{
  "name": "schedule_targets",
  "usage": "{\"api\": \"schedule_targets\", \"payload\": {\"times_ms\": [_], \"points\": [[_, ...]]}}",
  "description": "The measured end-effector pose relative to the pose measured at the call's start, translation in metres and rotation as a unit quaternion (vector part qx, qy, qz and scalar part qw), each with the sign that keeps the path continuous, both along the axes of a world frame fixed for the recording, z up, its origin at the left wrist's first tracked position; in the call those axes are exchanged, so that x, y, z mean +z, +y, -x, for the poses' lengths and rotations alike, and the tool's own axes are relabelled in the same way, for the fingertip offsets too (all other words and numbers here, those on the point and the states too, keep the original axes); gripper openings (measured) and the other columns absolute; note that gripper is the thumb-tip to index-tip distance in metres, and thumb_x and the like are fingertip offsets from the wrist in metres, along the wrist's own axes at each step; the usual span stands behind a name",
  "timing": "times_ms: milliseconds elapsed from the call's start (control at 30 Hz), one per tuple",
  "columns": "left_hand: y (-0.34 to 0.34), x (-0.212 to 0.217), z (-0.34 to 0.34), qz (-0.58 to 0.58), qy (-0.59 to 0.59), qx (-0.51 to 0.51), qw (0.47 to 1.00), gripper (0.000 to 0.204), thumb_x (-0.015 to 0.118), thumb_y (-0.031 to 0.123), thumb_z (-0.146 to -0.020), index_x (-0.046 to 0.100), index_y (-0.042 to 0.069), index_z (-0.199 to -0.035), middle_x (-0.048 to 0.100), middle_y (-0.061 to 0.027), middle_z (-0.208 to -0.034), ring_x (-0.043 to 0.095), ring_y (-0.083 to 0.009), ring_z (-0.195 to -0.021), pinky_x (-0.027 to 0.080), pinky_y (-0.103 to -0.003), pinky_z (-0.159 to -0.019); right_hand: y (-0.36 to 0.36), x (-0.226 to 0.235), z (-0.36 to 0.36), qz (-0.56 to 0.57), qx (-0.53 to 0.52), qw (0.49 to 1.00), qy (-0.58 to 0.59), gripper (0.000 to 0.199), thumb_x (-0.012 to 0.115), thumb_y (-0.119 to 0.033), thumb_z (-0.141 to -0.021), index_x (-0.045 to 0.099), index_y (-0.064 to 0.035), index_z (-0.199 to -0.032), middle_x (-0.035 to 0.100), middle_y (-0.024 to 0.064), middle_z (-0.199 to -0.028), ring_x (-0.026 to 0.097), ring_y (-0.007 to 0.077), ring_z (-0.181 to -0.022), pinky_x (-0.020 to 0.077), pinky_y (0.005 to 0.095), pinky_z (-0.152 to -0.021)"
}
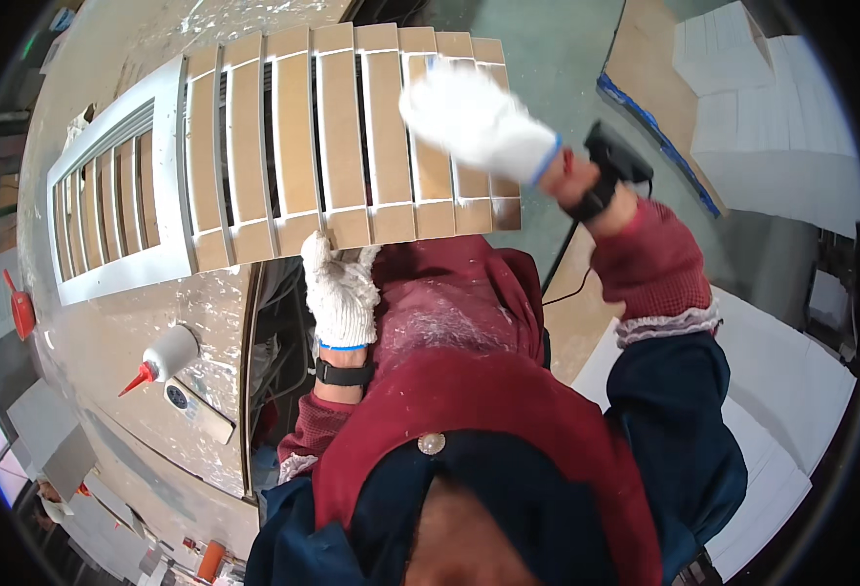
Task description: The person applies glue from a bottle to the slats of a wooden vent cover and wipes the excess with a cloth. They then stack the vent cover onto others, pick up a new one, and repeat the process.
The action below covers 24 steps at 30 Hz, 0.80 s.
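A long slatted panel (pixel 288 142) lies across the bench and sticks out past its right edge. Its broad slats are brown with white edges, and a white frame (pixel 174 146) with narrower slats makes up its left end. My left hand (pixel 340 293), in a white knitted glove, grips the panel's near edge around its middle. My right hand (pixel 474 115), gloved in white with a blue cuff, is over the slats near the panel's right end. Its fingers merge into a white shape, so their pose and any touch cannot be made out.
On the bench (pixel 107 361) lie a white bottle with a red nozzle (pixel 170 354) and a small flat device with a round dark dial (pixel 195 405). A red bottle (pixel 21 308) is at the far left. Stacked white boards (pixel 781 127) stand at right, beside a blue-edged brown board (pixel 645 88).
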State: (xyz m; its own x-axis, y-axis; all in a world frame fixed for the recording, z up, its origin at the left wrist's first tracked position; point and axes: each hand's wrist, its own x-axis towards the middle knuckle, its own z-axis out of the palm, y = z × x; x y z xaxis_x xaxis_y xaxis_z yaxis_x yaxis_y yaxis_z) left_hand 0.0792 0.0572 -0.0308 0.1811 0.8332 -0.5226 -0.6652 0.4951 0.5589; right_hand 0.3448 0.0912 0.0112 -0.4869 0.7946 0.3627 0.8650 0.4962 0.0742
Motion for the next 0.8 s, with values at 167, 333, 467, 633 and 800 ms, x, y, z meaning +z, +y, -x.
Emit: {"api": "schedule_targets", "payload": {"times_ms": [167,333,467,633,800], "points": [[0.002,-0.006,0.003,-0.003,-0.016,-0.025,1.000,0.022,0.060,0.025,-0.093,0.058,0.010,-0.109,0.062,-0.0068,-0.111,0.061,-0.0264,-0.105,0.054,-0.051,-0.090,-0.075,0.042,0.049,0.267,0.153,0.951,0.005,0.010,0.056,-0.015,-0.079,0.063,-0.0086,-0.078,0.059,0.0085,-0.071,0.062,0.0258,-0.077,0.0520,0.0379,-0.072],[-0.002,-0.007,0.006,0.000,0.013,-0.032,0.999,0.019,0.063,0.029,-0.092,0.060,0.014,-0.102,0.063,-0.0024,-0.093,0.063,-0.0239,-0.097,0.050,-0.058,-0.092,0.007,0.058,-0.008,0.037,-0.065,0.997,-0.028,0.012,0.056,-0.014,-0.082,0.061,-0.0107,-0.093,0.060,0.0071,-0.083,0.062,0.0258,-0.084,0.0528,0.0358,-0.067],[-0.001,-0.003,0.000,-0.014,0.019,-0.035,0.999,0.019,0.062,0.028,-0.092,0.059,0.015,-0.105,0.058,-0.0009,-0.090,0.061,-0.0220,-0.093,0.049,-0.059,-0.091,0.065,-0.008,-0.039,0.005,-0.196,0.974,-0.112,0.017,0.050,-0.016,-0.087,0.059,-0.0101,-0.100,0.057,0.0064,-0.088,0.059,0.0248,-0.083,0.0522,0.0371,-0.067],[-0.002,-0.015,0.005,-0.004,0.010,-0.023,1.000,0.023,0.062,0.028,-0.093,0.057,0.014,-0.111,0.060,-0.0035,-0.103,0.060,-0.0246,-0.103,0.050,-0.055,-0.092,0.008,-0.002,-0.001,0.009,-0.079,0.995,-0.057,0.018,0.054,-0.017,-0.083,0.060,-0.0078,-0.097,0.058,0.0073,-0.089,0.059,0.0238,-0.085,0.0510,0.0354,-0.068],[-0.002,-0.027,0.009,-0.016,-0.021,-0.029,0.999,0.021,0.062,0.027,-0.093,0.058,0.011,-0.107,0.060,-0.0049,-0.110,0.060,-0.0274,-0.107,0.051,-0.053,-0.093,-0.085,0.030,0.062,0.241,0.092,0.964,0.065,0.014,0.058,-0.012,-0.074,0.061,-0.0076,-0.087,0.056,0.0085,-0.072,0.059,0.0253,-0.069,0.0471,0.0354,-0.063]]}}
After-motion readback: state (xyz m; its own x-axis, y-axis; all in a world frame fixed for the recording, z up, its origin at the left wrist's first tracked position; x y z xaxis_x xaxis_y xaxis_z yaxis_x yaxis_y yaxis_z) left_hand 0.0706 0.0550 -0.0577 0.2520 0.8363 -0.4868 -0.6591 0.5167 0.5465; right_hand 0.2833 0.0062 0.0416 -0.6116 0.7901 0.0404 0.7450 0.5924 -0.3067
